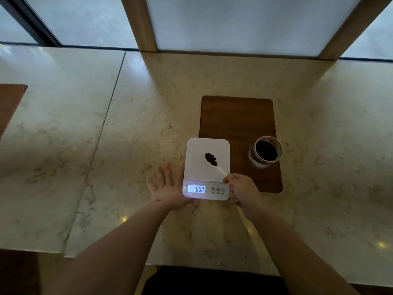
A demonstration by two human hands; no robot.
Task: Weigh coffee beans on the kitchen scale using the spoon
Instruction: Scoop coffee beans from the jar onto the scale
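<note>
Scale (207, 165) display (196, 189) — "000"

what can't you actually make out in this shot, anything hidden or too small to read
- Head view: labels under the three buttons on the scale are too small to read.
- Whether the spoon touches the platform: cannot tell from above.
- Left hand thumb is hidden under the scale's corner.
- Jar fill depth: only the top of the beans shows.
</note>
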